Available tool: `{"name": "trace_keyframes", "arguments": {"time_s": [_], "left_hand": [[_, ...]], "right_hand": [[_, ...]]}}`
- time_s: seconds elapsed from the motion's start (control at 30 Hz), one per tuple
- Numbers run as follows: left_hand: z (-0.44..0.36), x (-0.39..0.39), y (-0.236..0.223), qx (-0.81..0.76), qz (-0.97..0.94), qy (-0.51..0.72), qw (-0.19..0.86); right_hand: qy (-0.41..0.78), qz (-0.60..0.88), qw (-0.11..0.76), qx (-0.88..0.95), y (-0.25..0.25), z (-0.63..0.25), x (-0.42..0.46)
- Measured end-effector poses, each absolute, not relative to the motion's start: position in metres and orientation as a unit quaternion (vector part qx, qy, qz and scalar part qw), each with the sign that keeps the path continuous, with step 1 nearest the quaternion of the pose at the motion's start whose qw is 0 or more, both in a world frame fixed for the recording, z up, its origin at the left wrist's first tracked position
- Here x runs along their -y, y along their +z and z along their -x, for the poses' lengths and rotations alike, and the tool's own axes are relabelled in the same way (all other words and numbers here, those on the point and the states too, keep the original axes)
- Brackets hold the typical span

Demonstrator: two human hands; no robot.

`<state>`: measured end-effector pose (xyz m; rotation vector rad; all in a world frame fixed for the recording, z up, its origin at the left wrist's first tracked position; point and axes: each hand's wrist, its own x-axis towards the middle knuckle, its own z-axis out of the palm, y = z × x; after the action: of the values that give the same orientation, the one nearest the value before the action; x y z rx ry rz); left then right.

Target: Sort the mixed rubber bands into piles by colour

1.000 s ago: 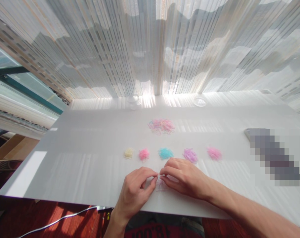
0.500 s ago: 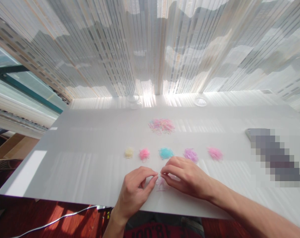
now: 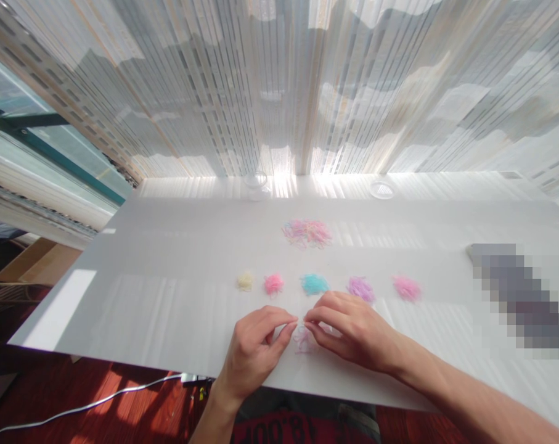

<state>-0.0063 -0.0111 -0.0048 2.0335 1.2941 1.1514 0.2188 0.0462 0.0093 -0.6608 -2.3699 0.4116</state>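
Left hand and right hand pinched closed, tips nearly meeting; any strand between, can't tell! Pale lilac strands just below, five single-colour piles already separate, mixed pile beyond, unsorted on the surface.

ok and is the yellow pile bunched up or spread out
Bunched up: the yellow pile sits in one small clump, with bare table all round it.

Left hand, right hand: fingertips slightly farther apart; lilac strands more exposed.
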Motion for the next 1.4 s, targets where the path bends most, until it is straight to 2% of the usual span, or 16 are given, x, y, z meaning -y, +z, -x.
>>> {"name": "trace_keyframes", "arguments": {"time_s": [0.63, 0.87, 0.93, 1.03, 1.13, 1.4], "left_hand": [[0.004, 0.01, 0.0, -0.455, -0.724, 0.472, 0.215], [0.01, 0.017, 0.007, -0.479, -0.726, 0.448, 0.209], [0.024, 0.016, 0.01, -0.507, -0.72, 0.442, 0.173], [0.052, 0.011, 0.012, -0.598, -0.666, 0.444, 0.048], [0.074, 0.003, 0.01, -0.674, -0.617, 0.406, -0.029], [0.071, -0.01, 0.006, -0.753, -0.575, 0.315, -0.055]], "right_hand": [[0.155, 0.254, 0.33, 0.896, 0.01, -0.218, -0.045], [0.149, 0.258, 0.329, 0.896, 0.01, -0.219, -0.044], [0.145, 0.259, 0.327, 0.897, 0.01, -0.22, -0.044], [0.143, 0.259, 0.321, 0.9, 0.01, -0.221, -0.045], [0.143, 0.254, 0.306, 0.906, 0.011, -0.221, -0.045], [0.138, 0.246, 0.302, 0.91, 0.01, -0.22, -0.047]]}}
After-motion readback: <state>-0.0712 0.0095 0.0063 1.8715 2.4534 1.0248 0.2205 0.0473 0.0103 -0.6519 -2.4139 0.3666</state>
